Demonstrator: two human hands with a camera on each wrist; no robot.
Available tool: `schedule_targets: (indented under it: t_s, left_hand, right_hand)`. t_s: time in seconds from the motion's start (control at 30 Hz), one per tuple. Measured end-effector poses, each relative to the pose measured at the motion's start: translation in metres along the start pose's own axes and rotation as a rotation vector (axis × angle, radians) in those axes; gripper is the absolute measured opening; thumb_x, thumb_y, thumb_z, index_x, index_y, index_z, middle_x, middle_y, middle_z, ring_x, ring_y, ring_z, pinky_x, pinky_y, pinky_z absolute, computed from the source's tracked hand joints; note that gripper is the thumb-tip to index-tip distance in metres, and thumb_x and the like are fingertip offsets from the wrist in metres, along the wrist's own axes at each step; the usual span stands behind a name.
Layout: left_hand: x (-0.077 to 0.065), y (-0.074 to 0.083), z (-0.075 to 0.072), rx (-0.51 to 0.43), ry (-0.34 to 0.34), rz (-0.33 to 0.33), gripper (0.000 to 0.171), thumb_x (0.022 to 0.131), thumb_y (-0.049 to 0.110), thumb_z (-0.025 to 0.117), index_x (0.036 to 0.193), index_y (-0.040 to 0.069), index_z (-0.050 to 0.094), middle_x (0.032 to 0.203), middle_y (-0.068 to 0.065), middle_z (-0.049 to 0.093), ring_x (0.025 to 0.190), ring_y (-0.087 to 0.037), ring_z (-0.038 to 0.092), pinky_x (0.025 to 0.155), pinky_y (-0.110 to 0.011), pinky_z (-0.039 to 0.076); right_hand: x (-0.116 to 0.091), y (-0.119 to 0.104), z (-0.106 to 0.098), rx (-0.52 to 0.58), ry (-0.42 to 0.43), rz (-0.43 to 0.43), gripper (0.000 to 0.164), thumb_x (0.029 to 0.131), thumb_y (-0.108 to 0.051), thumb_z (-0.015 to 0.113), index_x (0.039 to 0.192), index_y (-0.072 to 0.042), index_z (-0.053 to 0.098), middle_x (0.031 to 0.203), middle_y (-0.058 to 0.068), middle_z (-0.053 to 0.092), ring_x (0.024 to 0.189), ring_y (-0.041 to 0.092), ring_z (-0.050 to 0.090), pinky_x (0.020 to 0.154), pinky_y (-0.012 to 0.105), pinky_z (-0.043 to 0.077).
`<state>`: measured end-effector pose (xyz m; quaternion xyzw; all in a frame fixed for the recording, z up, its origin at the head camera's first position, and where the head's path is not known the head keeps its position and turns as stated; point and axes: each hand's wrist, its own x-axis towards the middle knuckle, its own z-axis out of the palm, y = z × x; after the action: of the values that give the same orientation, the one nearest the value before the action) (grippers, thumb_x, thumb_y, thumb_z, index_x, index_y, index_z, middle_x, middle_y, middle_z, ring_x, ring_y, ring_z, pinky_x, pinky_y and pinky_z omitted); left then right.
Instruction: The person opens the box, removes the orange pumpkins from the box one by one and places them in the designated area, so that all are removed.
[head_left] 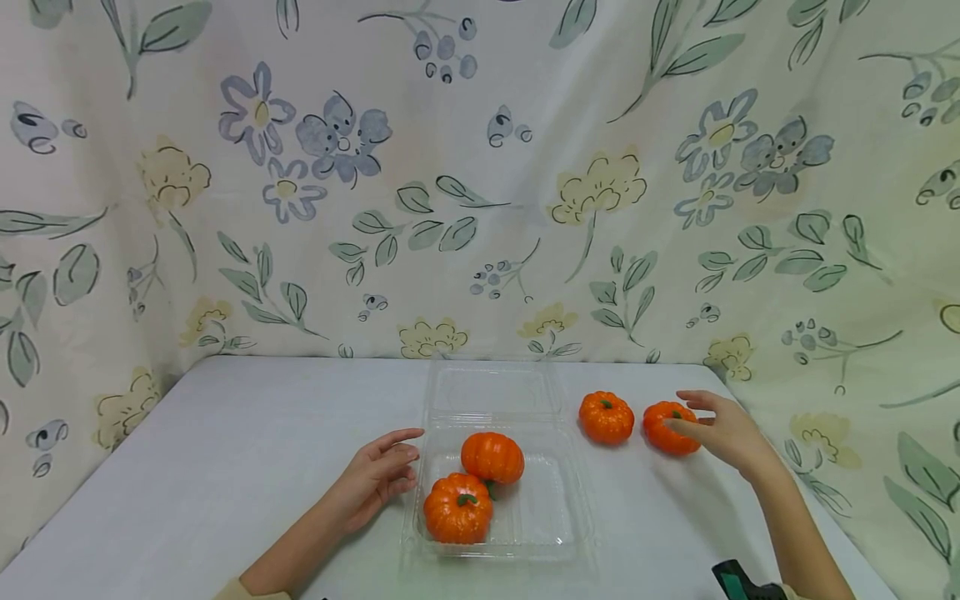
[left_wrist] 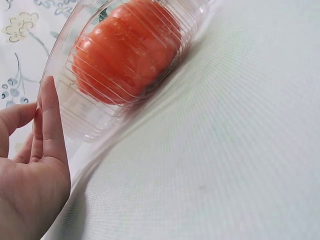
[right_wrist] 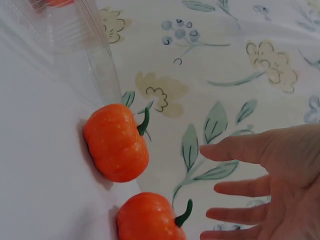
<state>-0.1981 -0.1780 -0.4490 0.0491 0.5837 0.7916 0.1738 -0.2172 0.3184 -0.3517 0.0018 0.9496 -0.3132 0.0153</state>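
Observation:
Two small orange pumpkins, a rear one [head_left: 492, 457] and a front one [head_left: 458, 508], sit in the left half of a clear plastic clamshell container [head_left: 547, 500] with its lid laid back. At the container's left rim is my left hand [head_left: 375, 479], fingers fairly straight, fingertips right at the edge in the left wrist view. My right hand [head_left: 723, 429] hovers around the far right pumpkin [head_left: 670, 429], thumb and fingers spread. In the right wrist view its fingers [right_wrist: 240, 188] are straight and apart from the pumpkins. Another pumpkin [head_left: 606, 417] stands just left of that one.
The white table [head_left: 285, 425] reaches back to a hanging curtain [head_left: 450, 292] with flower and leaf prints. The open lid [head_left: 491, 392] lies behind the container's base. A black and green strap piece [head_left: 738, 581] shows near my right wrist.

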Motion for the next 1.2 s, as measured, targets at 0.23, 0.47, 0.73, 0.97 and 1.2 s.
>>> schedule_targets:
  t_s: [0.23,0.47,0.73,0.97,1.2]
  left_hand:
    - [0.000,0.000,0.000,0.007,0.007,-0.002,0.040,0.108,0.013,0.060,0.147,0.004,0.053,0.096,0.003,0.062,0.078,-0.008,0.063,0.081,-0.021,0.062]
    - [0.000,0.000,0.000,0.008,0.001,0.002,0.042,0.108,0.012,0.059,0.148,0.002,0.052,0.096,0.003,0.061,0.078,-0.008,0.063,0.080,-0.021,0.062]
    - [0.001,-0.001,0.000,0.004,0.002,0.001,0.042,0.108,0.012,0.059,0.148,0.002,0.052,0.097,0.003,0.063,0.078,-0.008,0.064,0.080,-0.021,0.062]
    - [0.001,-0.001,0.000,0.008,-0.002,0.005,0.042,0.108,0.012,0.059,0.148,0.002,0.052,0.097,0.003,0.063,0.078,-0.008,0.064,0.080,-0.021,0.062]
    - [0.000,0.000,0.000,0.015,0.005,0.001,0.043,0.108,0.013,0.060,0.148,0.002,0.051,0.097,0.003,0.063,0.079,-0.008,0.064,0.081,-0.021,0.062]
  right_hand:
    - [-0.007,-0.016,0.006,-0.006,0.051,-0.046,0.064,0.101,-0.025,0.070,0.151,0.008,0.045,0.148,0.040,0.046,0.129,0.061,0.051,0.094,0.060,0.060]
    - [-0.013,-0.032,0.016,0.019,0.111,-0.127,0.059,0.099,-0.022,0.073,0.149,0.003,0.051,0.146,0.036,0.052,0.129,0.059,0.054,0.096,0.064,0.058]
    - [-0.016,-0.047,0.028,0.074,0.158,-0.207,0.056,0.099,-0.021,0.075,0.147,0.000,0.055,0.148,0.033,0.052,0.130,0.056,0.056,0.100,0.065,0.055]
    - [-0.017,-0.055,0.044,0.085,0.166,-0.315,0.051,0.096,-0.012,0.077,0.142,-0.001,0.060,0.145,0.029,0.058,0.127,0.053,0.060,0.100,0.064,0.055]
    - [-0.018,-0.066,0.060,0.120,0.165,-0.412,0.048,0.094,-0.008,0.079,0.139,-0.001,0.063,0.140,0.023,0.064,0.127,0.048,0.061,0.100,0.064,0.055]
